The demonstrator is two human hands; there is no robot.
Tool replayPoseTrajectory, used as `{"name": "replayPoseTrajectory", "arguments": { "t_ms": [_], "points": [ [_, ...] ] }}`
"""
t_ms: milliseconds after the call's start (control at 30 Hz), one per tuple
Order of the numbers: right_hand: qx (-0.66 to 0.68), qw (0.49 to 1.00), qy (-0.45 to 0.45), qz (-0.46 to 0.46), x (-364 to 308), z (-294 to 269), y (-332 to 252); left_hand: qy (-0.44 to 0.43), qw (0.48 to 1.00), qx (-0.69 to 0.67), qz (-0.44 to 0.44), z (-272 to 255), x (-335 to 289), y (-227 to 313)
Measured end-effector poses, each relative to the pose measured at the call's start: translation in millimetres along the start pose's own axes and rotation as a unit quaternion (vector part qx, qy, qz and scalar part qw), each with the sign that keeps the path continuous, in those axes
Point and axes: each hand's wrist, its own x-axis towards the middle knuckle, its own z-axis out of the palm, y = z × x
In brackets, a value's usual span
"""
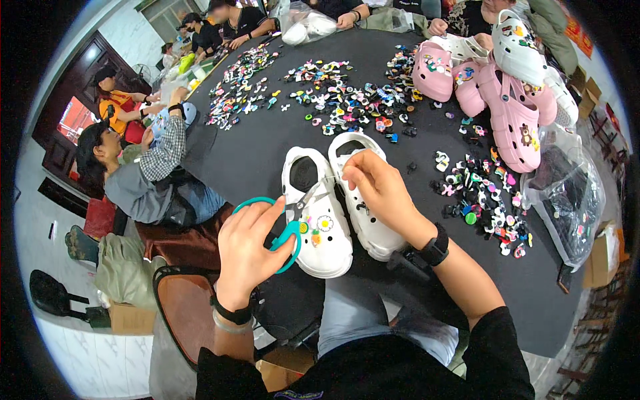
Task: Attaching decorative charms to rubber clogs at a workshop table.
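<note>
Two white clogs stand side by side on the black table before me. The left clog (331,257) carries several charms, one of them a white daisy (325,223); the right clog (379,239) has a dark charm by its holes. In my left hand (248,240) are scissors (291,235) with teal handles, their blades parted over the left clog's upper. My right hand (381,183) is pinched over the opening of the right clog, on its inner side. Whatever its fingertips grip there is too small to name.
Loose charms (483,193) lie heaped at the right, with more piles (350,100) farther back. Pink and white clogs (510,123) are stacked at the far right above a clear plastic bag (570,193). People sit along the left and far edges, one in a checked sleeve (163,147).
</note>
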Motion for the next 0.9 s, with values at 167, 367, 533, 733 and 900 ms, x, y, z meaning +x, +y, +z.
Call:
{"name": "replayPoseTrajectory", "arguments": {
  "t_ms": [167,367,533,733,900],
  "points": [
    [0.066,0.998,-0.01,0.008,0,1,3,-0.033,0.999,0.039,0.011,-2,22,4],
    [-0.027,0.988,0.073,-0.137,1,3,9,-0.04,0.997,0.066,0.015,-1,27,6],
    [0.038,0.995,0.051,-0.074,-1,4,10,-0.04,0.997,0.06,0.006,4,24,8],
    [0.065,0.995,0.053,-0.061,-1,4,10,-0.022,0.999,0.045,-0.006,9,19,9],
    [0.073,0.995,0.044,-0.053,0,3,10,0.009,0.999,0.024,-0.027,11,0,4]
  ]
}}
